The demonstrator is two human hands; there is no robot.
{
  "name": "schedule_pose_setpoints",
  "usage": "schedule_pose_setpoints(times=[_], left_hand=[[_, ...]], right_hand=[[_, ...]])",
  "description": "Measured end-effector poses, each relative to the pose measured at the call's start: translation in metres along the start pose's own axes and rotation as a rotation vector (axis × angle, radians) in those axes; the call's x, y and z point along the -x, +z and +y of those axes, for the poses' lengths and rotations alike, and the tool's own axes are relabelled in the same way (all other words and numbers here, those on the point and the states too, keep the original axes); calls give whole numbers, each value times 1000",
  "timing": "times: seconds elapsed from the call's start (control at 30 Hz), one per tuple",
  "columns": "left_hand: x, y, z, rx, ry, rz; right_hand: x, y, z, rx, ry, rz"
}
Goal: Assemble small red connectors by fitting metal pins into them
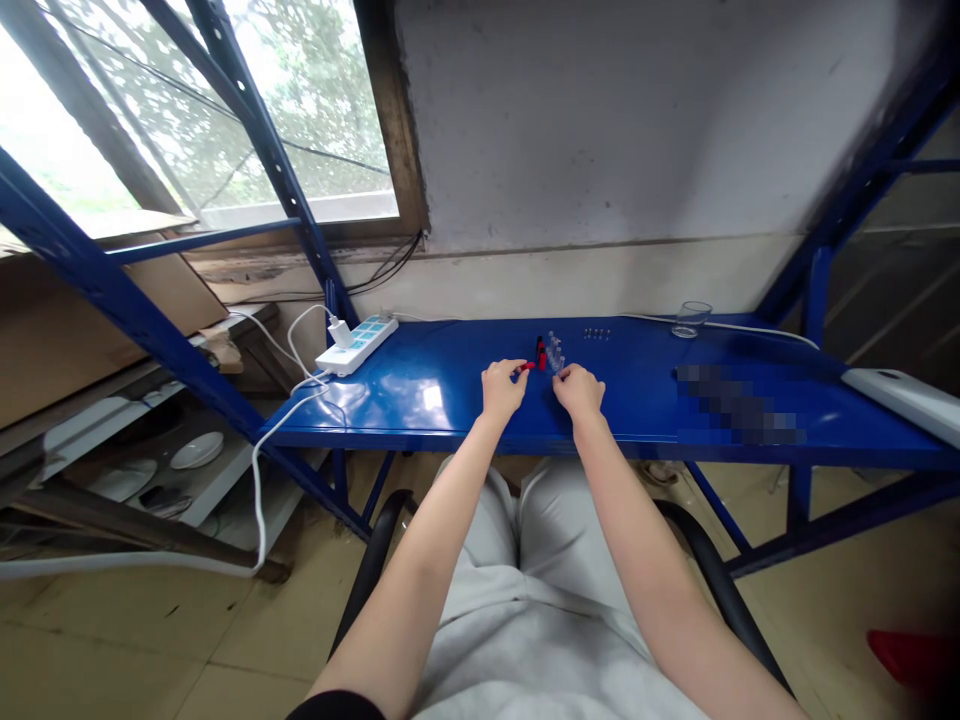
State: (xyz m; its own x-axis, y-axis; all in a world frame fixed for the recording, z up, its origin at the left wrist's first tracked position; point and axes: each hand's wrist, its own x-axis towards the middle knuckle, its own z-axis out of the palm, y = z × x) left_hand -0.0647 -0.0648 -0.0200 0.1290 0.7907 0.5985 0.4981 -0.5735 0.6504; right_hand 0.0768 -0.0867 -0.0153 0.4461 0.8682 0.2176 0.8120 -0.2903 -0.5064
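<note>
My left hand is closed in a pinch on a small red piece with a dark end, just over the blue table. Its exact kind is too small to make out. A short row of red and black pieces lies right beside it. Next to that row are several clear plastic pieces. My right hand is at the near end of the clear pieces, thumb and fingers drawn together. Whatever those fingertips hold, if anything, is hidden. Several tiny metallic parts lie in a line farther back.
On the blue table a white power strip with a plug stands at the left. A clear glass is at the back right, before a blurred dark object. A white device sits at the right edge.
</note>
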Motion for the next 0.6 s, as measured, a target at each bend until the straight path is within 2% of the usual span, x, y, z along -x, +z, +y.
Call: schedule_pose_setpoints(times=[0.1,0.2,0.33,0.6], left_hand=[[-1,-3,-4,191,-75,14],[-2,-3,-7,284,-97,7],[-3,-2,-8,301,-80,4],[-2,-8,-2,296,-64,2]], right_hand=[[0,1,-2,21,-95,-2],[1,2,-4,42,-204,11],[0,4,-5,54,-294,21],[1,6,-6,76,-358,26]])
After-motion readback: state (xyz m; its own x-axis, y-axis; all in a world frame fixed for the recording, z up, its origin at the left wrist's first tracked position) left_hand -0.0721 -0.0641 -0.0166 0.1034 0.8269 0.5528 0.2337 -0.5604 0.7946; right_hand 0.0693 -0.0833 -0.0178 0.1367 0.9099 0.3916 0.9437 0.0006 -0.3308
